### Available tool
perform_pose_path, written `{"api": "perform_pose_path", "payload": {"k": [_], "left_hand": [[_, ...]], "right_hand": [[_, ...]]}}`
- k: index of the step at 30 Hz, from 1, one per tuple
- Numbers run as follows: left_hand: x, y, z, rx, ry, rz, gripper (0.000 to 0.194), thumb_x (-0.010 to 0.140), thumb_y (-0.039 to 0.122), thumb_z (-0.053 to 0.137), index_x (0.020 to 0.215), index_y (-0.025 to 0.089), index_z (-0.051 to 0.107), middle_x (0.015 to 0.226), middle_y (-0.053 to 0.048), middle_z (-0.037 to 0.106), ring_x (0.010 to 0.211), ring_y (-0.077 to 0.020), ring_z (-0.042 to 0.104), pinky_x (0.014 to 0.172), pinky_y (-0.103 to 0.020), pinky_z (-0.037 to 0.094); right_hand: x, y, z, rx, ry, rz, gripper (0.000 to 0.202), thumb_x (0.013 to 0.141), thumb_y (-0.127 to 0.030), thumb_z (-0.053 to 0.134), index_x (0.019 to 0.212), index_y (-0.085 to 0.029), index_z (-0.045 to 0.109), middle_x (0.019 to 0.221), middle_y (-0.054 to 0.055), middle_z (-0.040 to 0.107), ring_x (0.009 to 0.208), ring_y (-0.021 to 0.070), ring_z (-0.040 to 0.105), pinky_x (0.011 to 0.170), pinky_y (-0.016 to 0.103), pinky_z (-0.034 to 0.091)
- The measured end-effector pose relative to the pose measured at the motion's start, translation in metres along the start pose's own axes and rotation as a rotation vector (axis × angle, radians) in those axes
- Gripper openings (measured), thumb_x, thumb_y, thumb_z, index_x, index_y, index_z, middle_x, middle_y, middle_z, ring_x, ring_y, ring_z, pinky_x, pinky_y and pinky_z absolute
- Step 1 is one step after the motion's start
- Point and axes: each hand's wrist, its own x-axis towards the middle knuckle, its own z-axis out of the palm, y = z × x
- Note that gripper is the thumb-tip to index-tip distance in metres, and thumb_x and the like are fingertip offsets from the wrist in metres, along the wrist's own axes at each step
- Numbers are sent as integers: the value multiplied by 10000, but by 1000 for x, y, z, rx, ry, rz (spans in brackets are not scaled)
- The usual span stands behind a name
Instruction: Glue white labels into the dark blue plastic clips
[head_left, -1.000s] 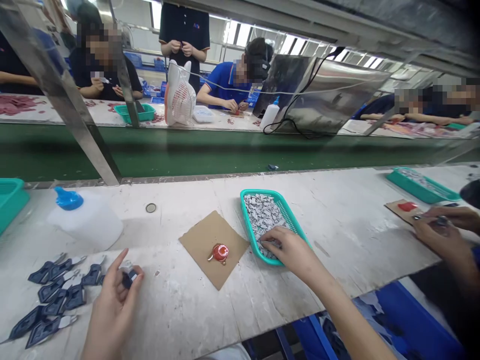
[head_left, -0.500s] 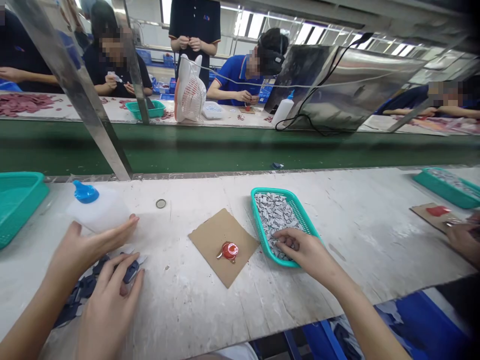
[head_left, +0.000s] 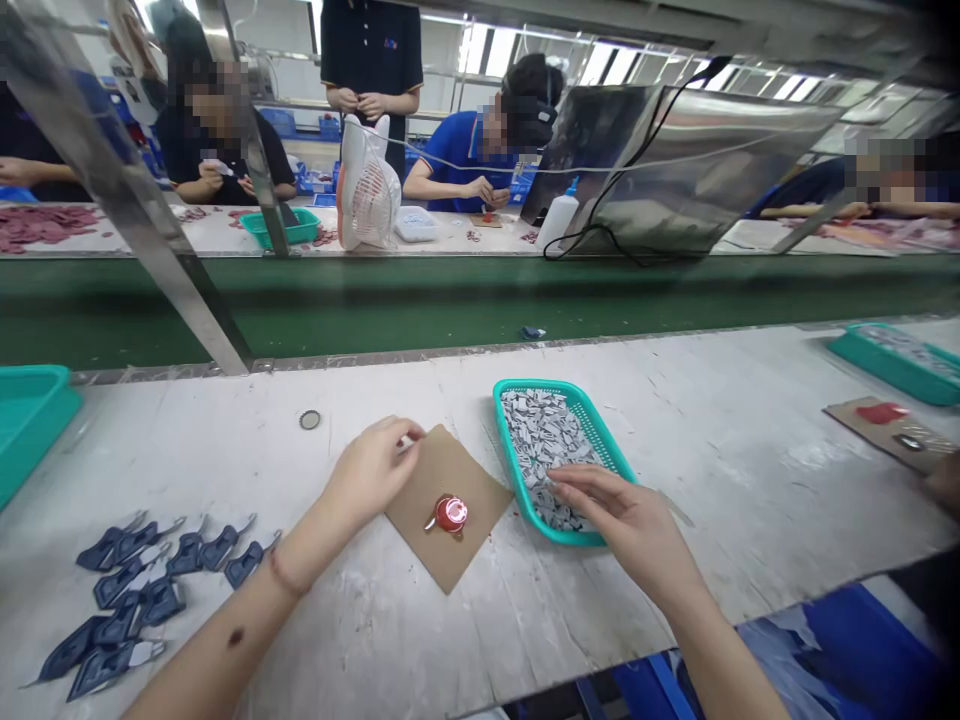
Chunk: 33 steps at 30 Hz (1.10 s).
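Head view: right hand (head_left: 637, 520), fingers narrowly parted, is nearer the grey chips (head_left: 546, 425), spread toward eleven o'clock along the basket (head_left: 562, 535); left hand (head_left: 371, 470) curls at the cardboard (head_left: 450, 565); grips, cannot tell.

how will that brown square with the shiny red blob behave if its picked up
The brown square probably stays fairly stiff, since it lies flat with no visible curling. It is likely light, as it looks like thin cardboard. The red blob may run or smear if the square tips, judging by its wet-looking shine.
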Motion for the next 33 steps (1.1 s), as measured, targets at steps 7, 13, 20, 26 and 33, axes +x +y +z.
{"api": "perform_pose_path", "payload": {"k": [7, 13, 20, 26, 33], "left_hand": [[150, 18, 57, 187, -81, 128, 238, 941, 300, 593, 1131, 160, 631, 1172, -87, 659, 1024, -224, 649, 901, -455, 538], [245, 48, 119, 262, -93, 236, 344, 930, 302, 608, 1255, 192, 577, 1335, -107, 568, 1147, -269, 591, 953, -502, 513], [291, 47, 157, 29, -81, 140, 307, 933, 309, 603, 1216, 190, 601, 1307, -103, 588, 1135, -260, 598, 957, -498, 509], [279, 31, 124, -406, -12, -140, 350, 940, 321, 595, 1259, 179, 564, 1225, -97, 623, 1020, -234, 647, 862, -447, 561], [176, 14, 48, -929, 23, -424, 220, 947, 276, 590, 1118, 142, 614, 1038, -58, 670, 810, -160, 667, 689, -323, 585]], "right_hand": [[-10, 14, -5, 4, 57, 28, 325, 842, -522, 638, 880, -235, 786, 985, 117, 724, 913, 291, 684, 653, 340, 583], [-19, 16, -1, -31, 150, -7, 195, 908, -367, 601, 910, -279, 774, 984, 94, 718, 939, 269, 684, 764, 335, 569], [-13, 17, -5, -45, 72, -19, 219, 941, -302, 546, 969, -298, 763, 971, 81, 733, 893, 250, 710, 728, 306, 591], [-17, 15, 2, 36, 188, 57, 202, 911, -312, 606, 1054, -306, 749, 1043, 66, 742, 901, 234, 727, 683, 239, 616], [-19, -20, 36, 102, -5, -162, 197, 932, -205, 556, 1009, -252, 731, 1020, 59, 695, 883, 165, 701, 705, 191, 584]]}}
